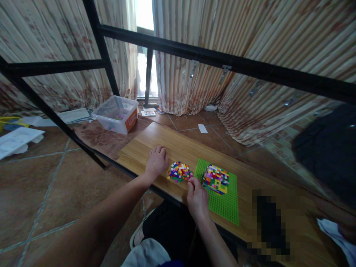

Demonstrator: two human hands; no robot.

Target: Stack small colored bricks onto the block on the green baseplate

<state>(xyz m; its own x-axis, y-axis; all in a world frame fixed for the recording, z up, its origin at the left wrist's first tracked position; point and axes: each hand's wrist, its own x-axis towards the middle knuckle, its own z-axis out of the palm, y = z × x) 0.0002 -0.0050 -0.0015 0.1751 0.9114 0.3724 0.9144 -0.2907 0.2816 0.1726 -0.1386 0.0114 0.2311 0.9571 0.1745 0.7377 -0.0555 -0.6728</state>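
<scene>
Beside brick pile (pixel 180 172): left hand (pixel 157 162) fingers curled shut; right hand (pixel 197 198) fingers hidden, cannot tell.

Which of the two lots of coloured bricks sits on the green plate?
The built cube, stacked up on the green plate. The loose pile lies on the bare table, left of the plate.

Head view, down (forward) over table (pixel 155 142)
</scene>
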